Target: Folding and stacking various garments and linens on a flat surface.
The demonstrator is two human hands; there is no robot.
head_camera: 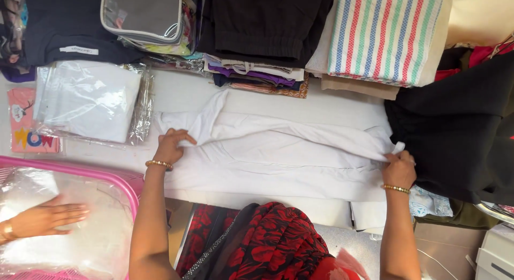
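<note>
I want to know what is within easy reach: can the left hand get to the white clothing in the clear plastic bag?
Probably yes. The left hand rests on the white garment, right beside the plastic bag, with only bare table between them. Nothing blocks the way.

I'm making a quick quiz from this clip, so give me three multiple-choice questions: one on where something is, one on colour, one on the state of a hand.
1. Where is the striped towel? A top right B bottom left C in the basket
2. The basket rim is A green B pink C black
3. The right hand is A flat, open B off the cloth C pinching the white garment

A: it lies on the far stacks. B: the rim is pink. C: its grip closes on the cloth edge, while the left hand presses the other end.
</note>
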